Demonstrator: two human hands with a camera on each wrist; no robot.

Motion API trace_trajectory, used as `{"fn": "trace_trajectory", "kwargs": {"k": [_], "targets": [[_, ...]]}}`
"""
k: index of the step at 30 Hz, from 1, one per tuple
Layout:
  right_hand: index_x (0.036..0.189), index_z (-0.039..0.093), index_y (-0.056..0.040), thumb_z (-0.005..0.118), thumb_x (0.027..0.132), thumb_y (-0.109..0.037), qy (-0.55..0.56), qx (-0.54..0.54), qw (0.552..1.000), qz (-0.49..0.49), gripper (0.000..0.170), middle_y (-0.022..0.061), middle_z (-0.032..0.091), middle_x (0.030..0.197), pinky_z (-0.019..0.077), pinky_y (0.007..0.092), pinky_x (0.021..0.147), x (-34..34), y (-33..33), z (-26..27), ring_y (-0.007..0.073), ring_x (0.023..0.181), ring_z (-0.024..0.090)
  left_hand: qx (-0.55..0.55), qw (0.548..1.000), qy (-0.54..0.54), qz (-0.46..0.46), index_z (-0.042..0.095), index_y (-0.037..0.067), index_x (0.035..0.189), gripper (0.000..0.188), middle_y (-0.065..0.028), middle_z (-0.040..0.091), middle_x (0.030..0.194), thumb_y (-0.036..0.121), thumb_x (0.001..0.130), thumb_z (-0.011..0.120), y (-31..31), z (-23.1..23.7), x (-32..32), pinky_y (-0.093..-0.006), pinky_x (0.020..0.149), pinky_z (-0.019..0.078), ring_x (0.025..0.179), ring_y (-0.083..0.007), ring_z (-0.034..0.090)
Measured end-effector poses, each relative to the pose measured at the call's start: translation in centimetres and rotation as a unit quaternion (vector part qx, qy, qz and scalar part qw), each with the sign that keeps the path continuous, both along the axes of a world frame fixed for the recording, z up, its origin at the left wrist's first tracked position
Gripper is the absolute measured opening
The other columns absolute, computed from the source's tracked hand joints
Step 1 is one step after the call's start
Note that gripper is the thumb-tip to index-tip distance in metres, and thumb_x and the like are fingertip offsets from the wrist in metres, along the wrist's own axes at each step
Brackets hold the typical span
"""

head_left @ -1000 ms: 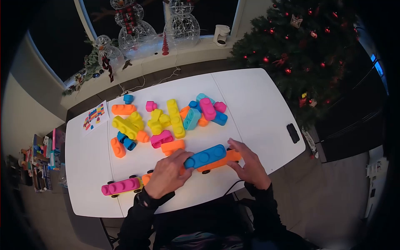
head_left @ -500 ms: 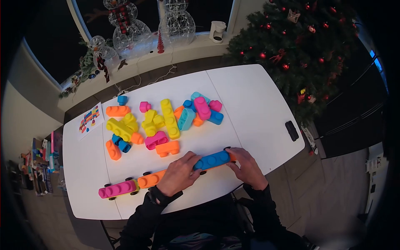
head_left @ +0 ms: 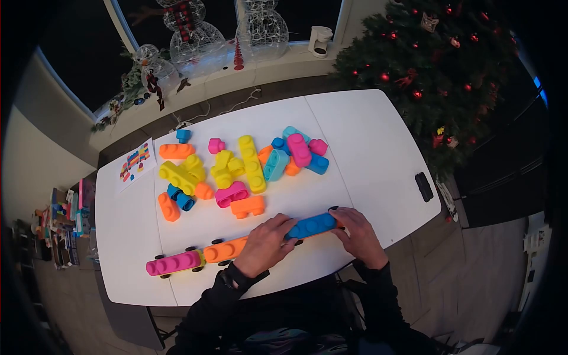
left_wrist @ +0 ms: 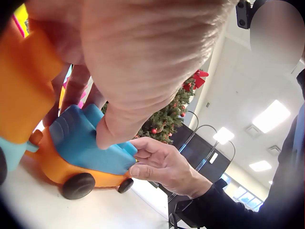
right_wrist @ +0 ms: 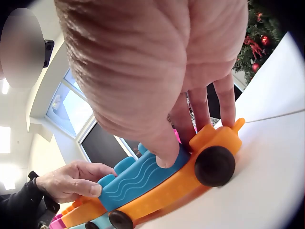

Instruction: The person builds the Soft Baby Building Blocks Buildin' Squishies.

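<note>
A long blue block (head_left: pixel 313 225) with round studs sits on an orange wheeled base (right_wrist: pixel 162 202) with black wheels. My left hand (head_left: pixel 266 245) grips the block's left end, thumb on the near side and fingers on the far side. The right end is held by my right hand (head_left: pixel 362 236), its thumb pressed on the block's wavy side in the right wrist view. Leftward in the same row stand a wheeled car with an orange block (head_left: pixel 219 249), partly behind my left hand, and one with a pink block (head_left: pixel 173 263).
Loose blocks lie beyond the row, among them a long yellow block (head_left: pixel 252 164), an orange block (head_left: pixel 248 206) and a teal block (head_left: pixel 276 165). A printed picture sheet (head_left: pixel 136 164) is at the table's left, a black object (head_left: pixel 423 187) near its right edge.
The blue block has come down onto the orange wheeled base, where it was held above it before. My right hand, apart from the block at first, has closed on its right end.
</note>
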State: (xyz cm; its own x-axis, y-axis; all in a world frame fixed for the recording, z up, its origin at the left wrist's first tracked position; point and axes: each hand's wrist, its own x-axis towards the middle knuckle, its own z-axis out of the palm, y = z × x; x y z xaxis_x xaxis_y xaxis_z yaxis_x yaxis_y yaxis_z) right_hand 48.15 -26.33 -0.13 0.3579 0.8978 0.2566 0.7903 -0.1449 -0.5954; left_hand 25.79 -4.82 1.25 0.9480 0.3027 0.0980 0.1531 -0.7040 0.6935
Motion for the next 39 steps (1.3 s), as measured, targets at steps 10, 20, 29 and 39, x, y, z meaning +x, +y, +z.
{"fn": "trace_trajectory", "kwargs": {"k": [10, 20, 29, 39], "targets": [[0.145, 0.073, -0.0031, 0.088, 0.09, 0.002, 0.015, 0.003, 1.0, 0.005, 0.057, 0.019, 0.078, 0.135, 0.0589, 0.052, 0.114, 0.0, 0.2, 0.3, 0.0426, 0.132, 0.072, 0.011, 1.0, 0.011, 0.018, 0.072, 0.006, 0.147, 0.05, -0.0153, 0.074, 0.135, 0.019, 0.1, 0.084, -0.3, -0.6, -0.1, -0.0488, 0.098, 0.0633, 0.112, -0.0373, 0.078], [0.145, 0.072, -0.0033, 0.09, 0.091, -0.001, 0.025, -0.002, 1.0, 0.011, 0.058, 0.0201, 0.077, 0.137, 0.0585, 0.0527, 0.113, 0.0, 0.3, 0.1, 0.0432, 0.132, 0.072, 0.146, 0.985, -0.008, 0.094, 0.076, 0.001, 0.134, 0.04, -0.019, 0.075, 0.127, 0.018, 0.099, 0.087, 8.7, 5.3, -2.3, -0.0491, 0.098, 0.0622, 0.115, -0.0422, 0.075], [0.147, 0.071, -0.0024, 0.092, 0.09, -0.005, 0.008, -0.012, 1.0, 0.017, 0.061, 0.0209, 0.075, 0.143, 0.0579, 0.053, 0.114, -0.2, 0.2, 1.3, 0.043, 0.135, 0.07, 0.199, 0.959, 0.099, 0.174, 0.072, 0.0, 0.135, 0.052, -0.0201, 0.071, 0.129, 0.025, 0.094, 0.09, 17.2, -1.1, -1.7, -0.0513, 0.1, 0.0628, 0.117, -0.0429, 0.075], [0.145, 0.072, 0.0011, 0.091, 0.091, -0.003, -0.054, 0.092, 0.994, -0.023, 0.058, 0.021, 0.072, 0.146, 0.0602, 0.0504, 0.112, -0.7, 0.3, 2.7, 0.0435, 0.133, 0.071, 0.155, 0.965, -0.02, 0.208, 0.073, -0.001, 0.128, 0.054, -0.0191, 0.073, 0.121, 0.022, 0.086, 0.098, 14.6, 2.2, -1.0, -0.0466, 0.092, 0.0644, 0.105, -0.0389, 0.078]]}}
